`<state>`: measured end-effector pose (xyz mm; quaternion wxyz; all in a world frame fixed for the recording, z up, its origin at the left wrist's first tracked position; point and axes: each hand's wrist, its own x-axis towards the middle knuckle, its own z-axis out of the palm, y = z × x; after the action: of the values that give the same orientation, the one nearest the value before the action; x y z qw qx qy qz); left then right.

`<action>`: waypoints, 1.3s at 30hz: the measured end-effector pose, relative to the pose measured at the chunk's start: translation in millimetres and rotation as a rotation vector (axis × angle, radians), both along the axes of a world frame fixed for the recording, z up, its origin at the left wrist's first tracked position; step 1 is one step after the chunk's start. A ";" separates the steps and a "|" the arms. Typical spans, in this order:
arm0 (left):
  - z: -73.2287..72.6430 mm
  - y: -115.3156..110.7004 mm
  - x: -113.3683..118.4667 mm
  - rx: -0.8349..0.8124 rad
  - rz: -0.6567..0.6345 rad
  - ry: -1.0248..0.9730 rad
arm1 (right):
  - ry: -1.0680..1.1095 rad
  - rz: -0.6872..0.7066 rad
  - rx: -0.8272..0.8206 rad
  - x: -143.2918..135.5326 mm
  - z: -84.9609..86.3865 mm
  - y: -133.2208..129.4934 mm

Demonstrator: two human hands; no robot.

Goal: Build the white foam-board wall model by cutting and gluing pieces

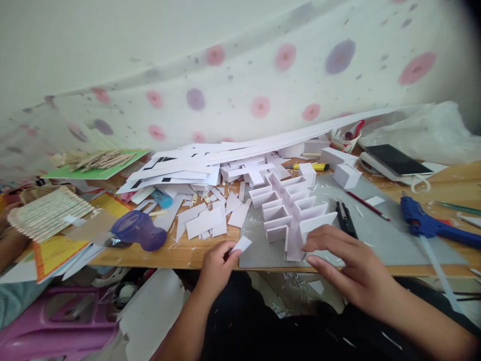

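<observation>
My left hand [220, 265] pinches a small white card piece [241, 244] at the table's front edge. To its right, a white cardboard model [295, 213] with a central channel and several upright walls branching off both sides stands on a grey cutting mat [379, 235]. At the model's near right end is my right hand [343, 260], thumb and fingers apart with nothing between them. Its index fingertip is close to the nearest wall; I cannot tell whether they touch. A black cutter-like tool [346, 220] lies on the mat just beyond this hand.
A blue glue gun [428, 220] lies at the right, near a pencil [368, 205] and a phone [399, 159]. White scraps [208, 220] and a purple cup [143, 229] are at the left. A yellow cutter [311, 166] lies behind the model. Another person's arm [11, 240] shows far left.
</observation>
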<state>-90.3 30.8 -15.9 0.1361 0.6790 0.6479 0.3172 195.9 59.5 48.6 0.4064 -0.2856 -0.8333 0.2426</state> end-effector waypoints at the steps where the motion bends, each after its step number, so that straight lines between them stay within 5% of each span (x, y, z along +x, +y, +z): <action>1: -1.2 4.6 -12.9 0.007 0.055 0.059 | 0.011 -0.027 -0.001 6.2 -2.3 0.3; 6: 7.6 26.2 -61.4 0.122 0.328 0.426 | -0.005 -0.125 0.010 33.7 -19.6 -2.7; 11: 20.2 47.6 -81.5 0.049 0.286 0.536 | -0.031 -0.134 0.088 54.1 -34.4 -5.4; 17: 24.3 54.0 -84.3 -0.004 0.244 0.606 | 0.001 -0.165 0.025 57.5 -32.4 -11.8; 21: 38.0 32.7 -62.4 0.154 0.128 0.608 | 0.019 -0.141 -0.014 55.8 -28.7 -15.0; 25: 50.9 9.1 -11.2 0.496 -0.174 0.542 | 0.074 -0.117 -0.036 47.4 -24.8 -14.8; 29: 49.4 5.2 37.6 0.604 -0.424 0.509 | 0.074 -0.074 -0.073 31.2 -23.0 -10.6; 39: 22.8 5.5 64.0 0.679 -0.349 0.593 | 0.111 -0.143 -0.054 26.4 -37.6 -14.9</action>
<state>-26.3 36.4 6.9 -0.2325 0.8449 0.3948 0.2761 222.3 44.6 11.1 0.4603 -0.3414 -0.7803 0.2506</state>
